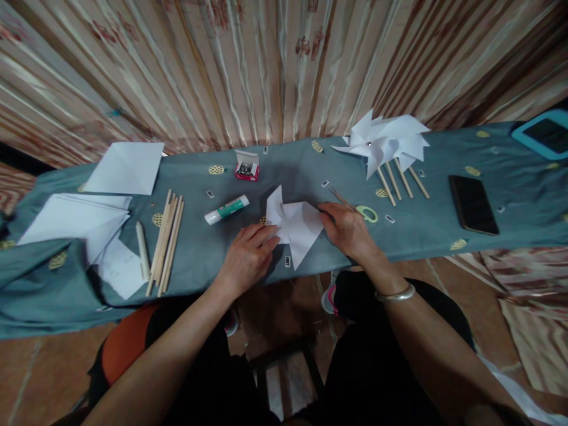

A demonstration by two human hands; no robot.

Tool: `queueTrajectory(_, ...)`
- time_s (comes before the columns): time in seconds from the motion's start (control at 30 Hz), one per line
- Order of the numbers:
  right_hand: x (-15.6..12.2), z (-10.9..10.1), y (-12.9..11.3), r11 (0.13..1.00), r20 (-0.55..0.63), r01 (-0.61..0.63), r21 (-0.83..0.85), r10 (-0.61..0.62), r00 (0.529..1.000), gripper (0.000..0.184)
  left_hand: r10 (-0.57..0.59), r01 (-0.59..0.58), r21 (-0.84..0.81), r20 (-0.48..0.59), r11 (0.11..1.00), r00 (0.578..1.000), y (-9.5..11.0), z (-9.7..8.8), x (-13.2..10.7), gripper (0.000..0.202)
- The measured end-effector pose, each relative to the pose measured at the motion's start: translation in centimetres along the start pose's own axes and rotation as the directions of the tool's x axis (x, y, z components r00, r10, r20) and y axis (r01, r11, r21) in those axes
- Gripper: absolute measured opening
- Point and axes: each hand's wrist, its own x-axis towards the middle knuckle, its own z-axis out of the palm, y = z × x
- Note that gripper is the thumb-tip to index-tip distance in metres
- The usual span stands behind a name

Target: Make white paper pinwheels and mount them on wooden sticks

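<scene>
White paper piece (296, 228): partly folded, pointed flaps, lying flat on the teal cloth (435, 234) at the near edge of the table, centre of view, between both hands.
Left hand (249, 255): at 8 o'clock of the paper, palm down, fingers loosely stretched out, tips resting on the paper's left flap. Nothing gripped.
Right hand (348, 229): at 3 o'clock of the paper, palm down, fingers bent, tips on the paper's right edge. Can't tell if it pinches a flap or only presses.
Bangle (396, 294): silver, on the right wrist.
Scissors (366, 213): green handle, just beside the right hand at its 1 o'clock, blades partly hidden behind the knuckles.
Glue stick (227, 209): white with green label, lying on its side at 10 o'clock of the paper, near it.
Red box (247, 170): small, lid flipped up, at 11 o'clock, further back.
Wooden sticks (166, 242): loose bundle at 9 o'clock, well apart from the left hand.
Paper sheets (126, 167): white, folded, far left, more stacked below them.
Pinwheels (385, 142): finished, white, on sticks, at 1 o'clock.
Phone (473, 205): black, face up, at 3 o'clock, well apart.
Tablet (542, 134): blue case, far right corner.
</scene>
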Motion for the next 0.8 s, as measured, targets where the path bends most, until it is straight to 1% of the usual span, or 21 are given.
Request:
queueTrajectory(0.13, -0.5, -0.8, -0.3, 0.992, 0.007, -0.119, -0.038, 0.119, 0.993, 0.027, -0.004, 0.004, 0.021, -0.006, 1.000, 1.000, 0.2, -0.5, 0.2, 0.023)
queueTrajectory(0.23, -0.9, -1.3, -0.5, 0.984, 0.063, -0.157, -0.082, 0.163, 0.985, 0.026, 0.004, -0.004, 0.005, -0.005, 1.000, 1.000, 1.4, -0.7, 0.6, 0.018)
queueTrajectory(0.33, -1.3, -1.5, -0.7, 0.986, 0.114, -0.153, -0.071, 0.160, 0.980, 0.027, 0.040, -0.037, -0.038, 0.073, 0.999, 0.997, 2.9, -0.3, 1.2, 0.022)
queueTrajectory(0.43, -1.5, -1.7, -0.8, 0.986, 0.125, -0.159, -0.048, 0.163, 0.979, 0.026, 0.069, -0.064, -0.035, 0.167, 0.997, 0.984, 3.9, 0.2, 1.6, 0.022)
queueTrajectory(0.53, -1.7, -2.0, -0.7, 0.982, 0.109, -0.188, -0.027, 0.190, 0.976, 0.025, 0.069, -0.066, -0.023, 0.175, 0.998, 0.982, 4.2, 0.6, 1.9, 0.017)
queueTrajectory(0.6, -1.8, -2.1, -0.5, 0.976, 0.084, -0.214, 0.034, 0.210, 0.974, 0.025, 0.072, -0.069, -0.023, 0.152, 0.997, 0.986, 4.2, 0.6, 1.9, 0.015)
queueTrajectory(0.7, -2.0, -2.3, 0.1, 0.942, 0.072, -0.231, 0.246, 0.220, 0.973, 0.027, 0.069, -0.067, -0.023, 0.117, 0.997, 0.991, 4.2, 0.5, 1.8, 0.017)
queueTrajectory(0.73, -2.0, -2.4, 0.3, 0.920, 0.086, -0.222, 0.322, 0.205, 0.975, 0.027, 0.067, -0.066, -0.020, 0.111, 0.998, 0.991, 4.2, 0.4, 1.8, 0.018)
queueTrajectory(0.8, -2.3, -2.6, 0.6, 0.884, 0.125, -0.178, 0.432, 0.137, 0.983, 0.027, 0.067, -0.066, -0.013, 0.103, 0.998, 0.992, 4.2, 0.2, 1.6, 0.019)
